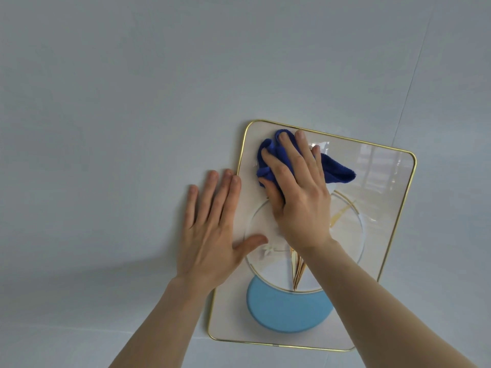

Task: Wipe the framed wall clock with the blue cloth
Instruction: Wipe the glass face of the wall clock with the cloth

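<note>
A plain pale grey-white wall fills most of the view, crossed at the right by a thin seam line. Mounted on it, low and right of centre and seen tilted, is the rectangular framed wall clock, a glossy white panel with rounded corners edged by a thin gold frame. On its face a thin-rimmed white circular dial is seen with slim gold pointers, and a light blue disc is overlapped by the dial's lower edge. Reflections are seen in the glossy upper right part of the panel.

The left hand is laid flat with fingers spread and nothing held; its fingers rest on the wall just beside the clock's left edge, while its thumb lies across the panel. The right hand is pressed palm-down on the crumpled dark blue cloth, which is pinned against the upper part of the clock face, near the top left corner. Folds of the cloth are seen bunched between the fingers and spilling out to the right.
</note>
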`<state>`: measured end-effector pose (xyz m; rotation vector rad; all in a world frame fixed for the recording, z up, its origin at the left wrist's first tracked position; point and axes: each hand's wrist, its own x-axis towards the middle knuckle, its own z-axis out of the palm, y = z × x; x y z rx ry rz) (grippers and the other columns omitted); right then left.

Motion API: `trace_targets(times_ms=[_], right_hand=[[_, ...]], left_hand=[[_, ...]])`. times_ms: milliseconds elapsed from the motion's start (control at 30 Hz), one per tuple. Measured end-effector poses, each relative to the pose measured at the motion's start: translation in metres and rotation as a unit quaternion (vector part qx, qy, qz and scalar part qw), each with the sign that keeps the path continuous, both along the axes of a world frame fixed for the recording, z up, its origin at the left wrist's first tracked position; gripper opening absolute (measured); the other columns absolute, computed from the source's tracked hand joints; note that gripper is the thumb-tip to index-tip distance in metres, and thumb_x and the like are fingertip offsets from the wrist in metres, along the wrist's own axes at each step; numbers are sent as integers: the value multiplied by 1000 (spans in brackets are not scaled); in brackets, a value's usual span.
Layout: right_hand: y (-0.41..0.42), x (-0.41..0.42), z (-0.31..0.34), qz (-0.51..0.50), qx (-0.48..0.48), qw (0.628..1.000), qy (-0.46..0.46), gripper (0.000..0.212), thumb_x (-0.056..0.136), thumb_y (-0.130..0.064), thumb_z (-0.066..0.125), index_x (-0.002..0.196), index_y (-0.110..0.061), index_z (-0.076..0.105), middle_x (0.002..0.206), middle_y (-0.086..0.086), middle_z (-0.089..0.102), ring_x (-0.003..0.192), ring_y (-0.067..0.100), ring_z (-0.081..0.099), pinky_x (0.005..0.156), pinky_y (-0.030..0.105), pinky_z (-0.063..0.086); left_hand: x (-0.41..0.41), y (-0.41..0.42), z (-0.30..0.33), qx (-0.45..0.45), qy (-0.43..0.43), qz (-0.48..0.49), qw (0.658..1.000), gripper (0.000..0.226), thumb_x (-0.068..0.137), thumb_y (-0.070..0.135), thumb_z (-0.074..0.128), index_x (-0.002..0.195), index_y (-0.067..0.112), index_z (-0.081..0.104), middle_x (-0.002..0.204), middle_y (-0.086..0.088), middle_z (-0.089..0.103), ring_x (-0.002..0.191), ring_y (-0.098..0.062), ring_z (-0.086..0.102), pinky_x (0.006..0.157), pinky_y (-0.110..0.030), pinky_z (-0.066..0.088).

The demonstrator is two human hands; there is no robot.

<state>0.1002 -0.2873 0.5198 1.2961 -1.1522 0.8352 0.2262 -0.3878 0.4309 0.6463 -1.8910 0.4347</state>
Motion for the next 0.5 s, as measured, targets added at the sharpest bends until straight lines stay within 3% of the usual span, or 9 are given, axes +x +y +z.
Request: trace_targets(times_ms=[300, 500], right_hand=[[13, -10, -33, -17, 64, 997, 41, 32, 107, -25, 59, 134, -12, 70, 155, 15, 55, 153, 39, 38, 128, 59, 26], [18, -11, -36, -13, 83, 995, 48, 34, 108, -25, 57, 138, -11, 67, 156, 14, 53, 154, 39, 36, 128, 60, 28]], left_hand=[[-2, -1, 0, -6, -3, 13, 1000, 109, 88, 86, 24, 164, 14, -4, 173, -4, 5, 162, -25, 3, 130, -53, 9], [0, 0, 0, -10, -10, 21, 1000, 111, 87, 87, 28, 164, 14, -5, 174, -5, 6, 162, -26, 4, 130, -54, 11]])
